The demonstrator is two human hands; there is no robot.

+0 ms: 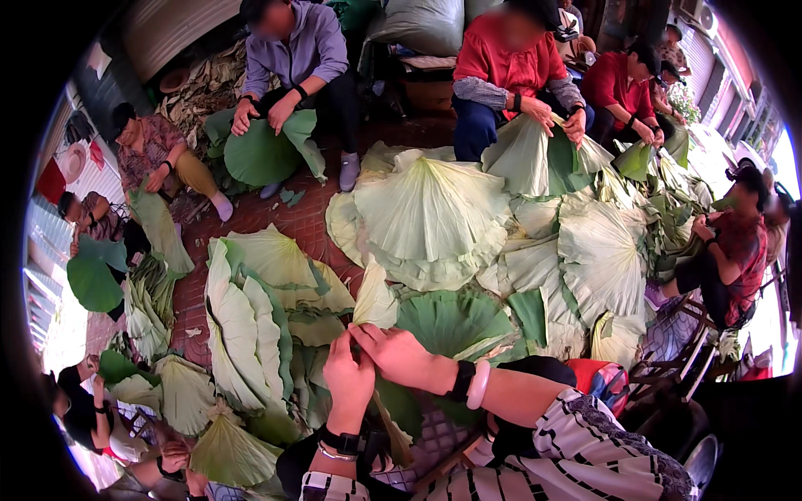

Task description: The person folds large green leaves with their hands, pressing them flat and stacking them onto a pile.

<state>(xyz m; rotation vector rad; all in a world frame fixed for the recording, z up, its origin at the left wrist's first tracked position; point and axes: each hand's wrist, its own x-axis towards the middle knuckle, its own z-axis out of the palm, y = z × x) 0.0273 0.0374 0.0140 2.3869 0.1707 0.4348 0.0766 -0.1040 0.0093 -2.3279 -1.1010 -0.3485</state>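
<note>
My left hand (347, 376) and my right hand (396, 352) meet at the lower middle of the head view, fingertips pinched together on the near edge of a lotus leaf. A narrow, pale, folded part of this lotus leaf (375, 301) stands up beyond my fingers; how far the leaf reaches below my hands is hidden. To the left, a heap of folded lotus leaves (246, 330) leans upright on the floor. Just beyond my right hand lies a green lotus leaf (455, 320). Farther off, a large pale lotus leaf (430, 204) is spread underside up over a stack.
Several co-workers sit around the pile handling lotus leaves, among them a person in a purple jacket (296, 50) and a person in red (511, 63). Red paving (322, 213) shows between the heaps. A wooden stool (697, 342) stands at the right. Loose leaves (234, 447) lie at lower left.
</note>
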